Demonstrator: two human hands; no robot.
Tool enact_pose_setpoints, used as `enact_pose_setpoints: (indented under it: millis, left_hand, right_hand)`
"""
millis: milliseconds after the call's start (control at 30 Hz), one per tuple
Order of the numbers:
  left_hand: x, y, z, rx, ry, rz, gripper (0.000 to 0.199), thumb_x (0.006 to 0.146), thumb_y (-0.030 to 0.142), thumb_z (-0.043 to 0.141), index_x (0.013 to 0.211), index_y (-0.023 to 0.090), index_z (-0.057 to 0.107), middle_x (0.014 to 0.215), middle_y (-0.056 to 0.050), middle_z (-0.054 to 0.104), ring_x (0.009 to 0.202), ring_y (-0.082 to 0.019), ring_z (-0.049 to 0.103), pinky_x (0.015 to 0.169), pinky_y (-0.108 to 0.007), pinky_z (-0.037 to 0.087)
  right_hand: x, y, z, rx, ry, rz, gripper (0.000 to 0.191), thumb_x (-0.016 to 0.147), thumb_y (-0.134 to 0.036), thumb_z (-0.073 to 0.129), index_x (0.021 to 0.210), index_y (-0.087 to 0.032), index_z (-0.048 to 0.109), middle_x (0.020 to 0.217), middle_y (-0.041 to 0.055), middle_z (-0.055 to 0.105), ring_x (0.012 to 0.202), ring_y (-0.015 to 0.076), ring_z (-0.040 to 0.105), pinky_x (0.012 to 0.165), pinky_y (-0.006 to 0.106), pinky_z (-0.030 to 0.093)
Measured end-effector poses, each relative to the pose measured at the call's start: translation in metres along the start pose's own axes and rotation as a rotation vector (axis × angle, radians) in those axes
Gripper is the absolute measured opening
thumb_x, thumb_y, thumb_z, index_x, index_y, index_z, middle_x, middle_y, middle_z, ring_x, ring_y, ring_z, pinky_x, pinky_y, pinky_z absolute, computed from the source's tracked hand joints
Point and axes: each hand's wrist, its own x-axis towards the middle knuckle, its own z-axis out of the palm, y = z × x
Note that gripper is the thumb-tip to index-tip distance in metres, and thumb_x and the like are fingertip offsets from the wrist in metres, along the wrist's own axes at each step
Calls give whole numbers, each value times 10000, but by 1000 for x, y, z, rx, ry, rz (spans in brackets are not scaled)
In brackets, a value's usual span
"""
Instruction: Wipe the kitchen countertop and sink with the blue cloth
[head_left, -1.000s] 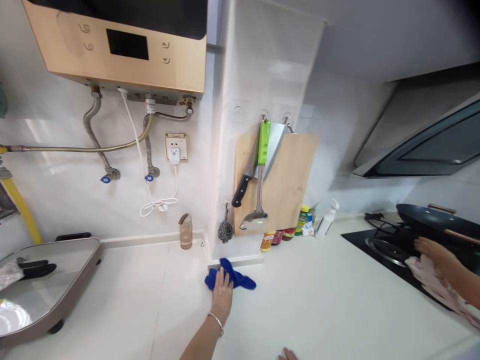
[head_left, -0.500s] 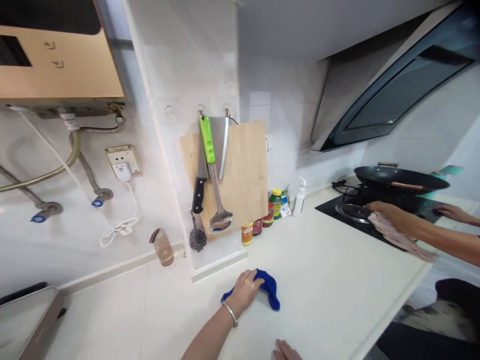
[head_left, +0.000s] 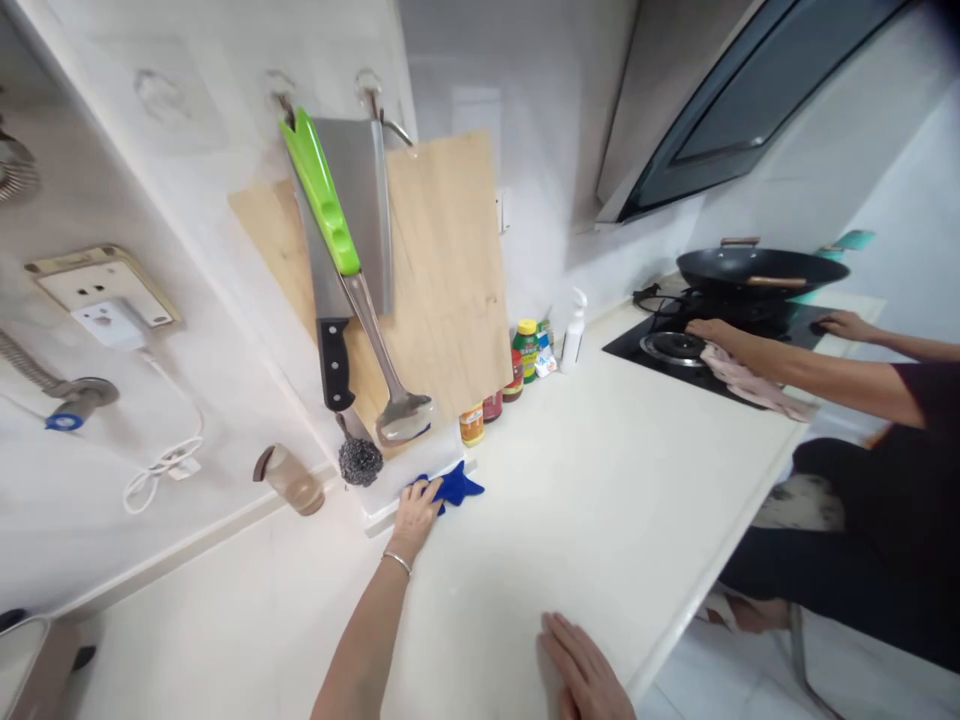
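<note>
My left hand (head_left: 420, 515), with a silver bangle at the wrist, presses a blue cloth (head_left: 459, 487) against the low ledge at the foot of the wall pillar. Its fingers are closed over the cloth, part of which sticks out to the right. Lying flat on the white countertop (head_left: 495, 590) near the front edge, my right hand (head_left: 581, 665) has its fingers stretched out and holds nothing. Just above my left hand hang a steel scourer (head_left: 361, 462) and a ladle (head_left: 405, 415) with a green handle.
A wooden cutting board (head_left: 450, 270), a cleaver (head_left: 360, 190) and a black-handled knife (head_left: 335, 365) hang on hooks. Jars and a white spray bottle (head_left: 574, 335) line the wall. A co-worker's hand (head_left: 716, 330) holds a pink cloth (head_left: 739, 375) by the stove, near a wok (head_left: 761, 270).
My left hand has pushed the blue cloth away from me to the ledge. More of my right hand now shows on the counter. The view has shifted closer to the hanging tools.
</note>
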Motion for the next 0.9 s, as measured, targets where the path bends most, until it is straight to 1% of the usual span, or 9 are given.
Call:
enact_pose_setpoints:
  millis: [100, 200, 367, 500, 633, 733, 800, 833, 900]
  left_hand:
    - [-19, -2, 7, -13, 2, -65, 294, 942, 176, 551, 1139, 292, 735, 1459, -52, 580, 1217, -310, 503, 948, -481, 444]
    - [-41, -3, 10, -34, 0, -131, 328, 957, 190, 521, 1193, 308, 717, 1483, -52, 560, 1215, -312, 499, 955, -490, 438]
    - [-85, -10, 3, -55, 3, -257, 371, 927, 153, 536, 1181, 342, 728, 1483, -41, 560, 1191, -305, 520, 955, -481, 460]
    - [-121, -21, -15, -39, 13, -415, 424, 867, 81, 510, 1106, 323, 765, 1382, -58, 632, 1151, -288, 563, 943, -452, 505]
    - [-175, -36, -44, 25, 46, -610, 458, 850, 86, 450, 1141, 269, 754, 1281, -91, 673, 1112, -262, 600, 1006, -444, 509]
    - [-223, -45, -66, 77, 31, -846, 450, 882, 163, 421, 1193, 256, 733, 1324, -102, 647, 1086, -280, 604, 959, -452, 539]
    - [-248, -47, -77, 90, 5, -981, 456, 902, 216, 412, 1251, 270, 701, 1394, -96, 605, 1081, -293, 596, 901, -452, 560]
    - [-257, -46, -80, 95, -9, -1008, 459, 910, 234, 410, 1272, 278, 687, 1416, -92, 588, 1082, -298, 593, 876, -452, 567]
    - [-263, -40, -83, 114, -35, -981, 449, 920, 259, 413, 1278, 286, 682, 1426, -90, 582, 1071, -306, 590, 836, -452, 573]
  right_hand:
    - [3, -8, -9, 37, -29, 68, 758, 728, -61, 422, 1479, -162, 418, 1527, 79, 467, 1432, 258, 408, 1093, 445, 513]
    - [4, -12, -11, 78, -45, 117, 764, 737, -55, 412, 1489, -193, 402, 1546, 51, 445, 1451, 243, 377, 1109, 451, 500]
    - [1, -14, -7, 107, -57, 148, 738, 773, -49, 399, 1490, -221, 398, 1544, 45, 449, 1453, 229, 371, 1154, 466, 458]
    - [0, -14, -5, 101, -53, 155, 685, 789, -61, 405, 1455, -215, 443, 1535, 51, 460, 1441, 226, 390, 1162, 471, 449]
    - [-1, -12, -3, 69, -14, 128, 634, 796, -76, 418, 1416, -196, 478, 1515, 57, 484, 1428, 220, 405, 1145, 443, 462]
    - [-1, -12, -1, 49, 21, 105, 624, 790, -79, 424, 1402, -185, 487, 1501, 59, 500, 1415, 217, 421, 1138, 427, 460]
    - [0, -13, 0, 39, 41, 94, 625, 784, -78, 428, 1397, -181, 489, 1495, 58, 507, 1406, 216, 430, 1135, 424, 457]
    - [1, -13, 0, 36, 49, 90, 624, 782, -78, 430, 1395, -181, 492, 1494, 58, 509, 1404, 216, 433, 1133, 422, 456]
    - [2, -14, 0, 35, 63, 86, 618, 781, -79, 435, 1388, -181, 498, 1494, 58, 509, 1402, 216, 435, 1131, 419, 452]
